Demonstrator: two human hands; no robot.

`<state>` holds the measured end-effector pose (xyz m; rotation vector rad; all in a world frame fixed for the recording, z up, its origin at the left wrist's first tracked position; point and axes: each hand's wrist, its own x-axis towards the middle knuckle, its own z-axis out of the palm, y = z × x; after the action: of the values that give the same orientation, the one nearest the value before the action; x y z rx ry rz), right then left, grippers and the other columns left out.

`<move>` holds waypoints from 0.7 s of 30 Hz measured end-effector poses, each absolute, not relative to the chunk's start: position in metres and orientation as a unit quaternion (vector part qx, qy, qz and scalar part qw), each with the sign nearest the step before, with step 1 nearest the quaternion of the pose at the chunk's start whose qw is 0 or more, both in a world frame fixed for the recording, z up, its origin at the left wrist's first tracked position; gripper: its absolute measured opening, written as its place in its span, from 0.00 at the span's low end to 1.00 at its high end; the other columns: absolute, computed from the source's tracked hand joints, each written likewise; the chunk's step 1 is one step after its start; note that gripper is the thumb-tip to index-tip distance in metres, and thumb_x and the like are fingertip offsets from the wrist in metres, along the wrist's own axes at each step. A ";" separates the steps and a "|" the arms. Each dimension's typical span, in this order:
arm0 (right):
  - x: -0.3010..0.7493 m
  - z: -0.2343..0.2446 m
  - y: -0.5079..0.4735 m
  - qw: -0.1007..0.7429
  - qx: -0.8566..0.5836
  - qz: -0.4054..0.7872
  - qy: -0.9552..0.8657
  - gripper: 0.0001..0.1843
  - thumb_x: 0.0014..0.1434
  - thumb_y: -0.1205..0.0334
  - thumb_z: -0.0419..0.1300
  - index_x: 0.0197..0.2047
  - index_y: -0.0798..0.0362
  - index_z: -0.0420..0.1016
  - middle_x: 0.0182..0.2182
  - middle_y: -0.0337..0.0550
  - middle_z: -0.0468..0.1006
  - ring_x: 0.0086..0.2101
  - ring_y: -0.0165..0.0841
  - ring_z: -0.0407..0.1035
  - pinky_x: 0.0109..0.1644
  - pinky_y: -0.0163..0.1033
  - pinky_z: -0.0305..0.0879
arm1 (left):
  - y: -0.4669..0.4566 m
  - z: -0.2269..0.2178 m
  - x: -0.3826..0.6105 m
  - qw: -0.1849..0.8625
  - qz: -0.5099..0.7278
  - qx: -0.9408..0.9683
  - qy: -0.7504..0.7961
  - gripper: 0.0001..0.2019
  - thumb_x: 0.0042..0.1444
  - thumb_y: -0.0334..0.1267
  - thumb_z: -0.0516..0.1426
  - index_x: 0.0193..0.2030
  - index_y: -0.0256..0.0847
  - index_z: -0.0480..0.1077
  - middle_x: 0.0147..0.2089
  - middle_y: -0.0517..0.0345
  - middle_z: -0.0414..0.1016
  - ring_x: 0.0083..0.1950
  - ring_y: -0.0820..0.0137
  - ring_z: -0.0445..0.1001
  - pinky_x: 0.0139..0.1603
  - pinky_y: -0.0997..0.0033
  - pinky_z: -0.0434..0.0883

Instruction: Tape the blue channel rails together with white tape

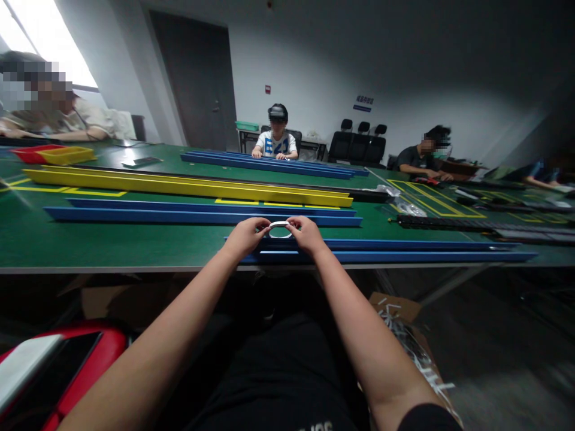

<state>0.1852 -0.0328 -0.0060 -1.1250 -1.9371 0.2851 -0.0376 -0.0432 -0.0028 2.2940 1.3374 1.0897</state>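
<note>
A narrow white ring, by its look a roll of tape [280,224], is held up over the near side of the table. My left hand [245,237] pinches its left side between thumb and fingers. On the opposite side, my right hand [308,236] grips it the same way. Through the ring's open middle the green surface shows. Beneath my hands, a long blue channel-shaped profile [404,257] lies along the table's front edge, partly covered by my left hand. A second blue profile [202,216] lies just beyond, to the left.
Farther back on the green table [148,248] lie a long yellow profile [188,186] and more blue profiles [269,164]. Red [33,154] and yellow trays [67,156] stand at left. Several people sit around. A box of white strips [411,335] stands below, right.
</note>
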 end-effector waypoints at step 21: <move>0.185 -0.006 -0.031 0.478 -0.459 0.216 -0.717 0.13 0.57 0.55 0.61 0.42 0.53 0.77 0.36 0.43 0.79 0.35 0.31 0.71 0.43 0.37 0.68 | -0.034 -0.005 -0.037 0.186 0.368 0.784 0.463 0.12 0.55 0.46 0.58 0.44 0.47 0.75 0.42 0.58 0.80 0.41 0.67 0.77 0.44 0.68 0.71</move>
<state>0.1853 -0.0307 -0.0056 -1.1212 -1.7505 0.5285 -0.0367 -0.0345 -0.0051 2.2090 1.3036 1.0372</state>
